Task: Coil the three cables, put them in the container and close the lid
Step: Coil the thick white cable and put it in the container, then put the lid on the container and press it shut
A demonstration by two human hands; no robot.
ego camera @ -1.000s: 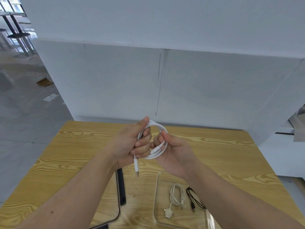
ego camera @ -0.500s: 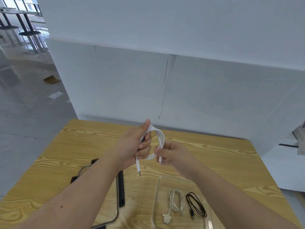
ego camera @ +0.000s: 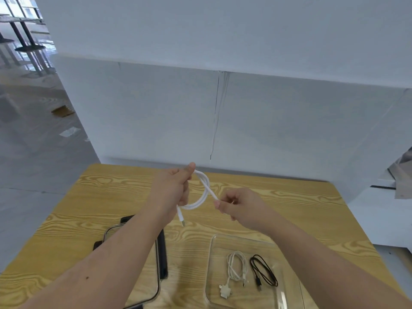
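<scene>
My left hand [ego camera: 172, 190] grips a thick white cable [ego camera: 204, 196] wound into a small loop, held above the wooden table [ego camera: 111, 186]. One plug end hangs down below that hand. My right hand [ego camera: 239, 205] pinches the cable's other end and holds it out to the right of the loop. A clear container [ego camera: 214, 253] sits on the table at the lower right. Inside it lie a coiled thin white cable [ego camera: 235, 267] with a multi-head plug and a coiled black cable [ego camera: 263, 272]. The lid [ego camera: 159, 253], clear with a black rim, lies at the lower left, partly hidden by my left forearm.
A white partition wall [ego camera: 223, 112] stands right behind the table's far edge. Grey floor and dark table legs show at the far left. A white surface [ego camera: 383, 210] lies beyond the table's right edge.
My right hand has let go of the coil and drawn the cable's free end out to the right. The loop stays in my left hand. The view has shifted a little.
</scene>
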